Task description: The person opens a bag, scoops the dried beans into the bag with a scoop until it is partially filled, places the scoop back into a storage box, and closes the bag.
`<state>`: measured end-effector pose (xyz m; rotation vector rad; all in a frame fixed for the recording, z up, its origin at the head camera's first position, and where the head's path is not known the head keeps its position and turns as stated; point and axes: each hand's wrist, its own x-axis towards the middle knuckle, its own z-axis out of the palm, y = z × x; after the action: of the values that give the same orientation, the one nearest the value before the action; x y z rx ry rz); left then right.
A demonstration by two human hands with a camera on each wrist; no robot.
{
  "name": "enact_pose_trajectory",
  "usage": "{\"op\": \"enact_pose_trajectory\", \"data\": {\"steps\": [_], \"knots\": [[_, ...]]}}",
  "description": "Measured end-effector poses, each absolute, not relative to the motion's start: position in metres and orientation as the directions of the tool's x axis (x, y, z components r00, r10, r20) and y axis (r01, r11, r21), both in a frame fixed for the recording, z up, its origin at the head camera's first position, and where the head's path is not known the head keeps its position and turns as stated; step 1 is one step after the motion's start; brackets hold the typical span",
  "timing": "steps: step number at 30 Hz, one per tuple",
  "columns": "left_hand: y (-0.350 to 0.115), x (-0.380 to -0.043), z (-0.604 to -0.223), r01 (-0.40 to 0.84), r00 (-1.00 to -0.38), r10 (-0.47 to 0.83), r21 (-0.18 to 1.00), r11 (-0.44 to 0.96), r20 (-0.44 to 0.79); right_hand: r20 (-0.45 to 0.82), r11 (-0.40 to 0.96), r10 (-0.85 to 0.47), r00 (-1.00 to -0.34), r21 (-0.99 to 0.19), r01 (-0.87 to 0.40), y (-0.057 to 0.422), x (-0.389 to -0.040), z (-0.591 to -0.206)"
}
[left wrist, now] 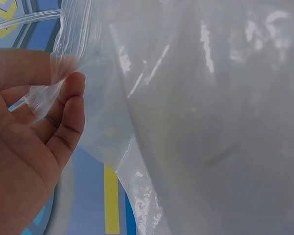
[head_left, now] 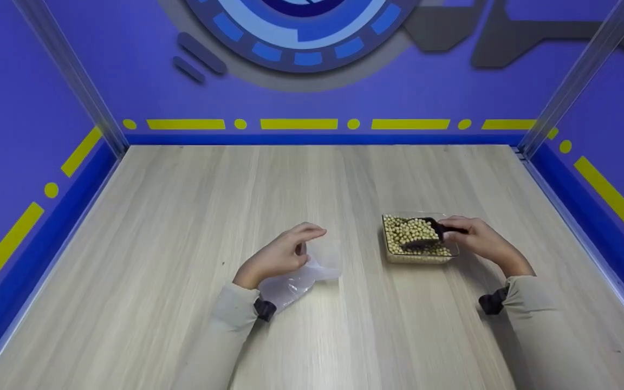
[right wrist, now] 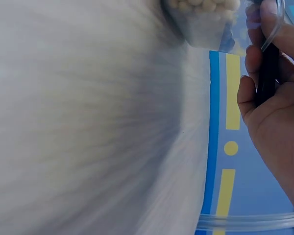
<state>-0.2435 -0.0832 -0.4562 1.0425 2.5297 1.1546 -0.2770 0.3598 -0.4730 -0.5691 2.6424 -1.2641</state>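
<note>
My left hand (head_left: 282, 253) pinches the zip edge of a clear plastic zip bag (left wrist: 196, 122); in the head view the bag (head_left: 289, 288) hangs below and beside the palm. To the right, my right hand (head_left: 480, 238) grips the black handle of a scoop (head_left: 455, 229). The scoop is heaped with pale yellow beans, likely soybeans, and sits within a clear rectangular container (head_left: 420, 260) of the same beans (head_left: 393, 233). In the right wrist view, fingers (right wrist: 250, 93) curl round the handle beside the container's clear wall.
Both things are over a light wood-grain table (head_left: 312, 184). Blue panels (head_left: 312, 103) with yellow marks enclose it at the back and both sides, joined by metal corner posts (head_left: 82, 76). Black wrist straps (head_left: 265, 309) sit at both cuffs.
</note>
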Motion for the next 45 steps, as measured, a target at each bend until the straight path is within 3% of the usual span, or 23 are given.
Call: {"op": "enact_pose_trajectory", "data": {"steps": [28,45], "knots": [[-0.083,-0.244,-0.456,0.508,-0.758,0.641,0.722,0.47,0.116,0.031,0.534,-0.357,-0.934,-0.814,-0.231,0.361,-0.272,-0.472],[-0.085,-0.247,-0.458,0.507,-0.753,0.647,0.732,0.455,0.12,0.048,0.491,-0.393,-0.918,-0.833,-0.254,0.356,-0.28,-0.457]]}}
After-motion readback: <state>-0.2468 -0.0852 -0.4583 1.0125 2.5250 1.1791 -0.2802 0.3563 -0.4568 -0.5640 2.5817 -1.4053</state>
